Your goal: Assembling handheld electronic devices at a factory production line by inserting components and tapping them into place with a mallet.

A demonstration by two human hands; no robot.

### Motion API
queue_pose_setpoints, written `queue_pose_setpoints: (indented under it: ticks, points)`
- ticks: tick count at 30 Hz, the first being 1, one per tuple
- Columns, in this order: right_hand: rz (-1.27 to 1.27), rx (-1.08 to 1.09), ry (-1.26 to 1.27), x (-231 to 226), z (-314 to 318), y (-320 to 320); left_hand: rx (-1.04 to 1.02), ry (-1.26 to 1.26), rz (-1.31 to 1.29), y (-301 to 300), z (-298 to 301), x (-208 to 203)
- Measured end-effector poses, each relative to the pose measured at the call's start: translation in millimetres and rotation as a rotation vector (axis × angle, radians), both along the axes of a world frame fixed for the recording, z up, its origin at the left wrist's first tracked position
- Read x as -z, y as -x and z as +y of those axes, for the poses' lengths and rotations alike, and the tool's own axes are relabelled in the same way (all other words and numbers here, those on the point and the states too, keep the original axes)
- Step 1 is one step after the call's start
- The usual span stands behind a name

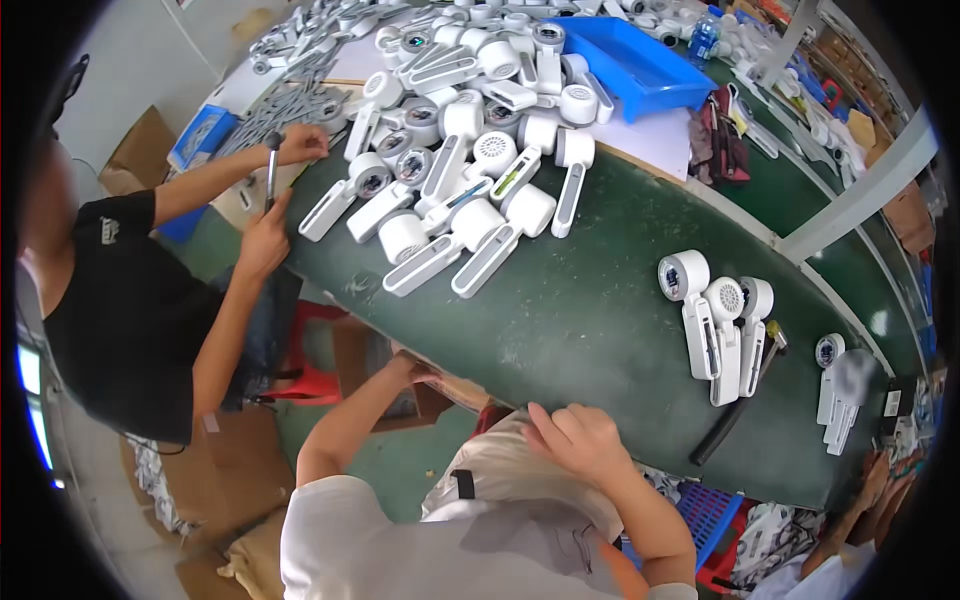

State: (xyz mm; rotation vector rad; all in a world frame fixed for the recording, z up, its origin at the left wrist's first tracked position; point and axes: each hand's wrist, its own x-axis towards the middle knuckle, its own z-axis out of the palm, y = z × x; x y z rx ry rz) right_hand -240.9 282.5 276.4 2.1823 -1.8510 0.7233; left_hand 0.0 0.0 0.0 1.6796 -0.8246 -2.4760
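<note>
My left hand (408, 369) is at the near edge of the green table (540, 330), its fingers partly hidden at the edge. Farther right, my right hand (580, 440) has its fingers curled over the same edge. Ahead of it, several white handheld fans (728, 345) lie together, some with the round head uncovered. A hammer (722, 430) with a black handle lies against them, nearer to my right hand. At the far right are more white fan parts (838, 385), partly blurred. Neither hand touches a fan.
A big heap of white handheld fans (470, 150) covers the back left. Behind it stand a blue tray (640, 65) and a bottle (705, 38). At left a co-worker in black (140, 310) holds a hammer-like tool (272, 170). A blue basket (708, 520) is below the edge.
</note>
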Motion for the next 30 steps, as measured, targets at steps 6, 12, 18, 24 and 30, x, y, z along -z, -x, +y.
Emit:
queue_pose_setpoints:
  ticks: [6, 12, 18, 24, 30]
  points:
    - [-0.108, -0.293, 0.169, 14.9, -2.5, -25.5, -0.107, 0.063, -0.126, -60.9, -14.0, -94.3]
    - [-0.624, -0.257, -0.012, 55.2, -33.7, -61.7, 0.016, 0.368, -0.420, -117.2, 10.6, -198.2]
    - [-0.973, -0.186, -0.567, 138.3, -73.0, -89.3, -0.026, 0.433, -0.542, -181.3, 41.6, -270.6]
    - [-1.143, -0.107, -1.053, 190.7, -121.0, -146.8, 0.147, 0.409, -0.691, -198.2, 75.5, -352.7]
    - [-0.899, -0.277, -0.858, 204.8, -169.8, -184.5, 0.310, 0.501, -0.700, -195.1, 114.7, -392.3]
